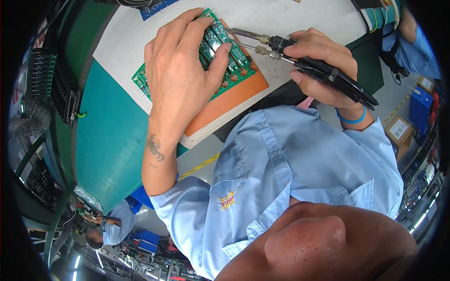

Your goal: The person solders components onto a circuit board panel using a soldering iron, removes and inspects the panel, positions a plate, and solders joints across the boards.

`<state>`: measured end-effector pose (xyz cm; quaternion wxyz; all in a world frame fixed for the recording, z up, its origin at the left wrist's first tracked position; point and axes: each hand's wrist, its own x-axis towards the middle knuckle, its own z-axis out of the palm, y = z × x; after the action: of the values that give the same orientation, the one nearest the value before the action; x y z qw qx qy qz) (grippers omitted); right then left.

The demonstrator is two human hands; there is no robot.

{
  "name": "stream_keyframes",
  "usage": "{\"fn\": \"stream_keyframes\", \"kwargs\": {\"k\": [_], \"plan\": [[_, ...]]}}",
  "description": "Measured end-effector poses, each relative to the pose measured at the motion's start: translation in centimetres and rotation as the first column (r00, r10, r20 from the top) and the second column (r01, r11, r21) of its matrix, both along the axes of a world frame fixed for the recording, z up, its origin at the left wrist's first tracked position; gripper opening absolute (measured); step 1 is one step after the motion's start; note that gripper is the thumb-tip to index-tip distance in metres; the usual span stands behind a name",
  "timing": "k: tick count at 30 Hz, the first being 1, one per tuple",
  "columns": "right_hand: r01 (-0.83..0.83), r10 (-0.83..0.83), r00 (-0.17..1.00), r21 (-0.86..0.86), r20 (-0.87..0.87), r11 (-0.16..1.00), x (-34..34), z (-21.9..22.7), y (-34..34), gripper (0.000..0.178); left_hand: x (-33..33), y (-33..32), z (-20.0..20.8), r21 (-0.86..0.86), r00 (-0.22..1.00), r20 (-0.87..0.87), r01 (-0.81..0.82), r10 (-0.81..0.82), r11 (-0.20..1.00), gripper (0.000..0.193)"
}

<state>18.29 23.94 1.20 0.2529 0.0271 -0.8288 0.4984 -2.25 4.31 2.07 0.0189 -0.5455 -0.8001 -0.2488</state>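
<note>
My left hand [180, 65] lies over a green circuit board panel [246, 63], fingers spread, fingertips on its far part and thumb resting across it. Much of the panel is hidden under the palm. Copper-coloured pads line its right edge, and dark slots run between its strips. An orange plate [239, 96] lies beneath the panel. Closed around a black soldering iron [323, 72], my right hand [323, 56] is to the right of the panel. The iron's metal tip and a thin tube beside it point left at the board, close to my left thumb; contact cannot be made out.
A whitish sheet [300, 16] covers part of the green table [110, 136]. At the left stands a black rack [65, 89] beside a green board. A co-worker [117, 227] is at lower left, another person's blue sleeve [417, 51] at upper right. Cardboard boxes [401, 133] stand right.
</note>
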Motion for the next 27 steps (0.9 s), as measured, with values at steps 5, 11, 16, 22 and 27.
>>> {"fn": "stream_keyframes", "kwargs": {"k": [5, 11, 16, 22, 27], "plan": [[0.022, -0.022, 1.0, -0.016, -0.02, 1.0, 0.2, 0.0, 0.2, 0.045, -0.1, -0.1, 0.0, 0.003, 1.0, 0.008, 0.004, -0.004, 1.0, 0.041], [0.014, -0.013, 0.999, 0.01, -0.031, 1.0, 0.5, 0.8, 0.4, 0.045, -0.3, -0.1, -0.3, 0.01, 1.0, 0.019, 0.012, -0.012, 1.0, 0.042], [-0.001, 0.002, 0.999, 0.008, -0.038, 1.0, 0.6, 1.5, -0.2, 0.044, -0.4, -0.2, 0.1, 0.001, 1.0, 0.004, 0.013, -0.013, 1.0, 0.042], [-0.028, 0.028, 1.0, -0.001, -0.013, 1.0, -0.3, 1.4, -0.8, 0.044, -0.7, -0.8, 0.7, -0.003, 1.0, -0.026, -0.002, 0.002, 1.0, 0.043], [-0.03, 0.03, 0.999, 0.01, 0.013, 1.0, -0.5, 0.9, -0.8, 0.044, -0.6, -0.9, 0.3, -0.008, 1.0, -0.011, -0.018, 0.018, 1.0, 0.043]]}}
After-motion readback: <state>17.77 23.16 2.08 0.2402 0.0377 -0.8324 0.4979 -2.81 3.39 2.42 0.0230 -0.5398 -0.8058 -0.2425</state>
